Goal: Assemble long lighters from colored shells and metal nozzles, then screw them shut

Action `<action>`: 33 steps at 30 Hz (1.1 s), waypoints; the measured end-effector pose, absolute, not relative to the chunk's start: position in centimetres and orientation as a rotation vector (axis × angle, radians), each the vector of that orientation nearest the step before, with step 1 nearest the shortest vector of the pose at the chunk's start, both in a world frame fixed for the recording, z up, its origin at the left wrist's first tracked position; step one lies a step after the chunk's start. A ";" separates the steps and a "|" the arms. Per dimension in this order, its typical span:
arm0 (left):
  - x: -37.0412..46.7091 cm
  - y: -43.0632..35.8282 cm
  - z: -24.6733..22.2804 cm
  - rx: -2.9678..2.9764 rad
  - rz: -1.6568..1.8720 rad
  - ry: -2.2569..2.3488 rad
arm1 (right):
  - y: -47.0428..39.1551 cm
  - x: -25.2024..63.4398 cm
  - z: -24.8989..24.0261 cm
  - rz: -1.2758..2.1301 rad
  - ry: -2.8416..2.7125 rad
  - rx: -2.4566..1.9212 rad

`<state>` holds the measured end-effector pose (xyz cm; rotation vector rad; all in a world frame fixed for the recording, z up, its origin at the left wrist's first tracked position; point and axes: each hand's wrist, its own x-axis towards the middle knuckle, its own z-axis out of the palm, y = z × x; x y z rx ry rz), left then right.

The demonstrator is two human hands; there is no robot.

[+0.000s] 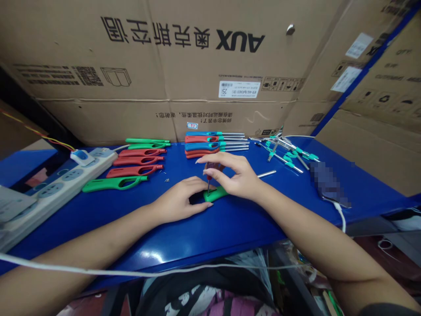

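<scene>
My right hand [241, 175] grips the dark red handle of a small screwdriver [208, 184], held upright. Its tip meets the end of a green lighter [216, 193] lying on the blue table. The fingers of my left hand [179, 199] are closed around that same end, steadying it. A metal tube [267, 174] shows beyond my right hand, in line with the lighter; my hand hides where they would join. Several tiny screws [167, 180] lie on the table to the left.
Red lighter shells [134, 170] and a green shell [115, 184] lie left, by a white power strip [66, 175]. Blue and red lighters [202, 146] are stacked behind my hands. Metal tubes with teal parts [289, 151] and a phone [329, 182] are right. A cardboard box [164, 87] walls the back.
</scene>
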<state>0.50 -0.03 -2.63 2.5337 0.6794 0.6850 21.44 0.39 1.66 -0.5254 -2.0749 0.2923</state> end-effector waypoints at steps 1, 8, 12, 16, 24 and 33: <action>0.5 0.0 -2.6 2.536 0.685 0.680 | 0.5 21.5 1.7 0.203 -2.066 -0.523; 0.6 0.0 -2.8 2.527 0.707 0.681 | 0.4 21.7 1.9 0.123 -2.090 -0.446; 0.5 0.0 -2.7 2.525 0.704 0.682 | 0.4 21.5 1.9 0.376 -2.050 -0.471; 0.5 0.0 -2.7 2.536 0.715 0.675 | 0.8 21.8 1.8 0.097 -2.026 -0.503; 0.6 0.0 -2.6 2.543 0.707 0.672 | 0.2 21.5 1.7 0.345 -2.130 -0.439; 0.5 0.0 -2.6 2.534 0.690 0.668 | 0.7 21.9 1.7 0.134 -2.149 -0.413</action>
